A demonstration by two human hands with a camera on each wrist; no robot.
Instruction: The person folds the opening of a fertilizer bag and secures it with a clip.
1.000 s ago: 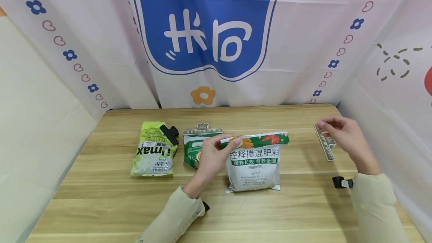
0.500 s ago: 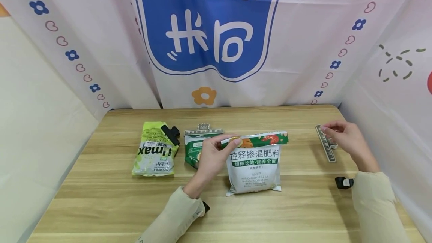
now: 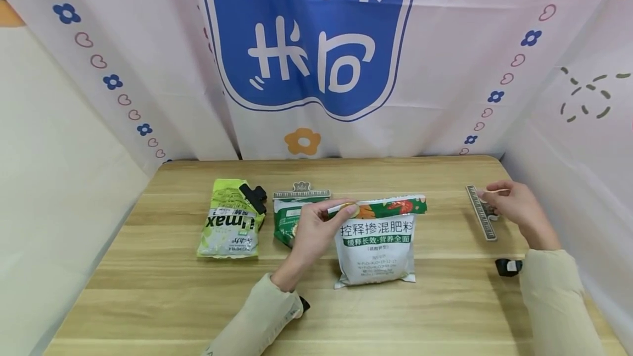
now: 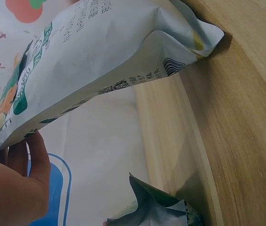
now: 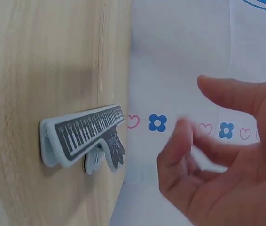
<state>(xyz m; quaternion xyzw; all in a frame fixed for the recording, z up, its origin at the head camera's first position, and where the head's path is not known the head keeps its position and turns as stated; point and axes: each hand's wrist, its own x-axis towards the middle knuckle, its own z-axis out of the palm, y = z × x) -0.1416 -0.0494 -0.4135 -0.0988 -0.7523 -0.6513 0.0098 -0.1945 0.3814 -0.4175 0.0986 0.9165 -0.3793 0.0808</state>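
Note:
My left hand point(image 3: 316, 231) pinches the folded green top of a white fertilizer bag point(image 3: 377, 251), thumb in front and fingers behind. The bag stands upright at mid-table; in the left wrist view its side and bottom corner show. Over at the right, my right hand point(image 3: 519, 210) hovers beside a piano-keyboard-patterned clip point(image 3: 481, 213) lying on the table. In the right wrist view, thumb and fingers are spread apart, and a gap separates them from the clip point(image 5: 88, 134). Nothing is in that hand.
A yellow-green bag point(image 3: 229, 218) with a black clip point(image 3: 254, 198) on its corner lies at the left. Behind my left hand, a green bag point(image 3: 287, 221) carries another keyboard clip point(image 3: 301, 193). Patterned cloth point(image 3: 445, 70) hangs behind the wooden table point(image 3: 198, 306).
My right hand has shifted slightly right and nearer to me beside the clip, which stays lying there. My left hand keeps its pinch on the bag. The head view has shifted a little.

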